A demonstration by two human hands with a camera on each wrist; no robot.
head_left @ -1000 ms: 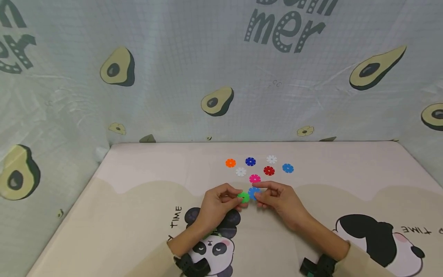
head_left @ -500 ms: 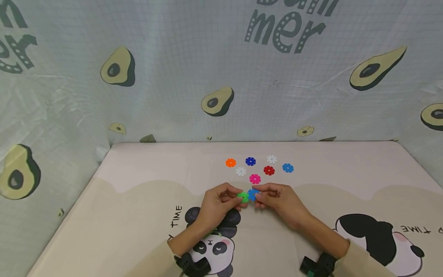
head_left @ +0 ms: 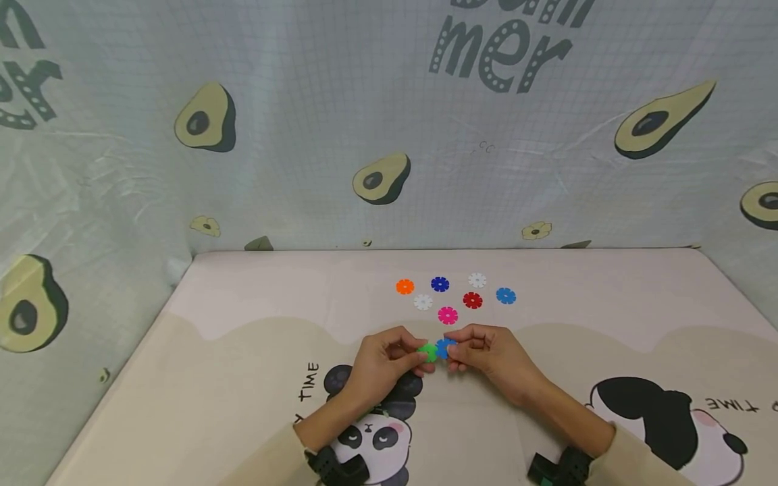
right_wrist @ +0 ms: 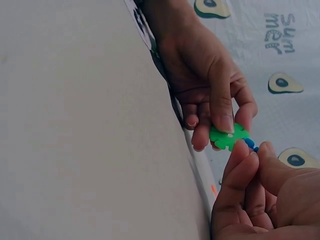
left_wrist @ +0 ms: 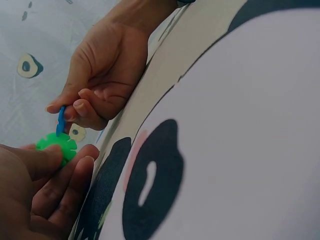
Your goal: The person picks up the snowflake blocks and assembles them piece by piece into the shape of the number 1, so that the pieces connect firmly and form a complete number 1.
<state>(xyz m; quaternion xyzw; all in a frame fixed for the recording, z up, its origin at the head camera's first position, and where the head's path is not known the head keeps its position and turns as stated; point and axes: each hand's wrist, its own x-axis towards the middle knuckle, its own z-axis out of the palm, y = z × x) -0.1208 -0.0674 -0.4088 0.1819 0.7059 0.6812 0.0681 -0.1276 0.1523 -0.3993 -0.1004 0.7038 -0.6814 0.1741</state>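
My left hand (head_left: 384, 361) pinches a green notched plastic disc (left_wrist: 59, 146) between thumb and fingers. A blue notched disc (head_left: 445, 348) is pinched by my right hand (head_left: 495, 354), its thumb in front. The left wrist view shows the blue disc (left_wrist: 61, 121) edge-on, set crosswise against the green one's rim. From the right wrist view, the green disc (right_wrist: 229, 136) faces the camera while fingertips cover most of the blue disc (right_wrist: 251, 145). Both discs are held up over the table, edge to edge. How deep their notches interlock I cannot tell.
Beyond the hands lie several loose notched discs: pink (head_left: 448, 315), red (head_left: 472, 300), orange (head_left: 404, 287), dark blue (head_left: 440, 284), light blue (head_left: 506, 295) and two white, one at the left (head_left: 423, 302). The panda-print tabletop (head_left: 243, 391) ends at an avocado-print curtain (head_left: 304, 135).
The right hand has brought the blue disc leftward against the green disc's edge. Both hands have since dipped slightly toward the person. The loose discs lie where they were.
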